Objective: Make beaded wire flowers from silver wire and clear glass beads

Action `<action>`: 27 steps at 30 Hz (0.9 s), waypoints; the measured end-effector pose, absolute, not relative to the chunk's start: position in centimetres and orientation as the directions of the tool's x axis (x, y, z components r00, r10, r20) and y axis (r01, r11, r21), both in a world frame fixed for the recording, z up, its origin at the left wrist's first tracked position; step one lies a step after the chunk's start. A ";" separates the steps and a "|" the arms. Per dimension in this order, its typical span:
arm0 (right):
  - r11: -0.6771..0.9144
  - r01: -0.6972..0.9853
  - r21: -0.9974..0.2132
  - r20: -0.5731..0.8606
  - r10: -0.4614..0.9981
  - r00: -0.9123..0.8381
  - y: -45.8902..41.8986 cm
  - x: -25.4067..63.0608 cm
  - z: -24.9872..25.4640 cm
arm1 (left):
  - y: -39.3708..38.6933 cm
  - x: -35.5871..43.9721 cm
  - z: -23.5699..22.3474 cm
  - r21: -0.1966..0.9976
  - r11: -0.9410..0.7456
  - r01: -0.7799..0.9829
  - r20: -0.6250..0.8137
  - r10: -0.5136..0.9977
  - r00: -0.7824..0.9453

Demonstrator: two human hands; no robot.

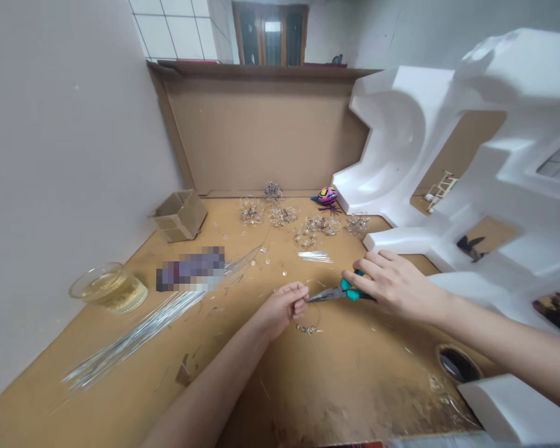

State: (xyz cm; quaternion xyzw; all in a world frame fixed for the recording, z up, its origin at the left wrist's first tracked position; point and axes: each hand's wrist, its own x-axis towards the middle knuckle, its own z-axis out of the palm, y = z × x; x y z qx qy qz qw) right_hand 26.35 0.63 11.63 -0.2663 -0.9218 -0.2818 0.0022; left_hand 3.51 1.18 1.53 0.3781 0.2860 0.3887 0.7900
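My right hand (392,283) is wrapped around the teal handles of long-nose pliers (329,294). The pliers' jaws point left and their tip meets the fingertips of my left hand (287,303). Between its thumb and fingers my left hand pinches a thin wire (318,316), whose curved length shows just below the pliers. Small clear beads (305,329) sit along the wire's lower part. The exact spot where jaws and wire meet is too small to make out.
Beaded wire coils (284,216) lie at the back near a cardboard panel (270,134). Long straight wires (140,333), a glass of yellowish liquid (114,289) and a small cardboard box (180,214) are left. White foam packing (429,143) stands right, near a dark round hole (458,364).
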 end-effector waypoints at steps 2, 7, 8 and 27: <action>0.700 0.495 0.514 0.159 0.490 -0.857 0.6 26.4 11.6 | 1.2 3.5 1.6 0.822 0.413 -0.391 -0.160 0.828 0.537; 0.715 0.502 0.487 0.182 0.479 -0.859 0.6 26.4 11.6 | 1.1 3.5 1.7 0.827 0.420 -0.374 -0.175 0.824 0.539; 0.717 0.507 0.479 0.183 0.483 -0.856 0.5 26.3 11.6 | 1.2 3.5 1.6 0.830 0.419 -0.368 -0.177 0.824 0.538; 0.441 0.870 -0.220 0.020 0.894 -0.448 -0.9 26.8 10.7 | 1.8 3.2 0.7 0.993 -0.116 0.030 0.106 0.966 0.237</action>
